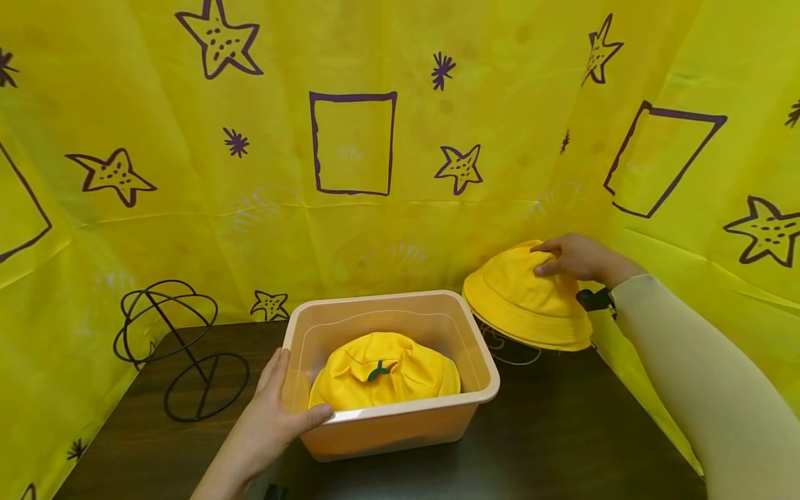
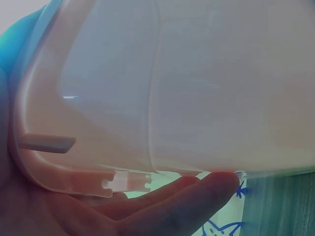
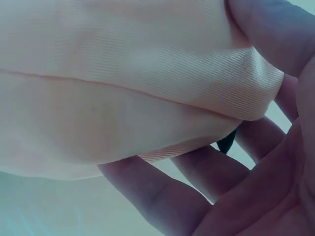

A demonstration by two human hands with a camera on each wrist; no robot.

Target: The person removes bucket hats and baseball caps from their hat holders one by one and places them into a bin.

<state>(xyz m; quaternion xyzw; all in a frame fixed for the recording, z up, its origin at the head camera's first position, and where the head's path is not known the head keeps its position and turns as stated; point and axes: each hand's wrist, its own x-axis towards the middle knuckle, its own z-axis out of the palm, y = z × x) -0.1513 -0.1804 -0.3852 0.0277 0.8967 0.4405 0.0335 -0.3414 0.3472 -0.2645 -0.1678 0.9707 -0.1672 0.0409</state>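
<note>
At the right, a yellow bucket hat (image 1: 521, 295) sits over a thin wire stand (image 1: 519, 360), most of which it hides. My right hand (image 1: 578, 258) holds that hat by its crown, and the right wrist view has thumb and fingers spread around the cloth (image 3: 123, 59). In the middle, my left hand (image 1: 269, 417) grips the front left corner of a peach plastic bin (image 1: 406, 407), thumb over the rim and fingers along the outer side. A second yellow hat (image 1: 415, 357) with a small green leaf on top (image 1: 378, 371) lies inside the bin.
A black wire hat stand (image 1: 200, 368), bare of any hat, is on the dark wooden table (image 1: 550, 430) at the left. Yellow cloth (image 1: 375, 243) printed with stars and frames hangs behind and along both sides.
</note>
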